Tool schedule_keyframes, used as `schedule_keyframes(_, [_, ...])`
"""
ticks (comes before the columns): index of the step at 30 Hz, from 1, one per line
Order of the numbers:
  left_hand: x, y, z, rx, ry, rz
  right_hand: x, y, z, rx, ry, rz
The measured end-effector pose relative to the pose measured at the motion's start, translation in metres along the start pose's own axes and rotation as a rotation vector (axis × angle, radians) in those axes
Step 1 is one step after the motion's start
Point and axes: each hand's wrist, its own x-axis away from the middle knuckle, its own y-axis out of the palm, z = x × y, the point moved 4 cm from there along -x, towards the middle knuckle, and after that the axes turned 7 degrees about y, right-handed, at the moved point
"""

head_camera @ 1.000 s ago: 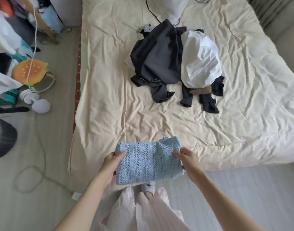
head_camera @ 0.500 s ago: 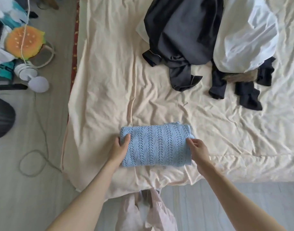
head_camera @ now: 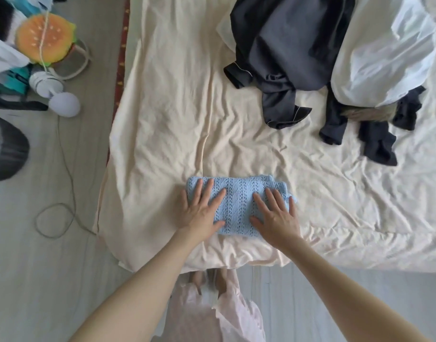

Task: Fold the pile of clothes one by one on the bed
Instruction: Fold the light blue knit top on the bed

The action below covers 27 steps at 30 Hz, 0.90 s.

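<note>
A folded light-blue knit garment [head_camera: 238,203] lies flat near the front edge of the bed [head_camera: 162,134], which has a cream sheet. My left hand [head_camera: 200,211] presses on its left half with straight, spread fingers. My right hand [head_camera: 276,215] presses on its right half the same way. Further back lies the unfolded pile: a dark grey garment [head_camera: 283,58], a white garment [head_camera: 382,50] and black pieces [head_camera: 375,141] partly tucked under the white one.
Left of the bed, on the grey floor, stand a burger-shaped cushion [head_camera: 45,38], a small white fan [head_camera: 56,95] and a looping cable [head_camera: 54,218]. A dark round object [head_camera: 7,154] sits at the far left. The bed's front edge is just before my legs.
The blue garment went from held at its sides above the bed edge to lying on the bed. Both hands moved from its sides onto its top and flattened out. The view shifted closer.
</note>
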Motion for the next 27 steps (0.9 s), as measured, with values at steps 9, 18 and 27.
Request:
schedule_keyframes(9, [0.086, -0.079, -0.024, 0.462, -0.156, 0.299, 0.046, -0.088, -0.054, -0.205, -0.129, 0.050])
schedule_keyframes(18, [0.234, -0.100, -0.105, 0.586, -0.380, 0.536, 0.100, -0.153, -0.181, -0.208, -0.429, 0.143])
schedule_keyframes(27, [0.337, -0.117, -0.234, 0.606, -0.400, 0.607, 0.129, -0.181, -0.364, -0.203, -0.501, 0.249])
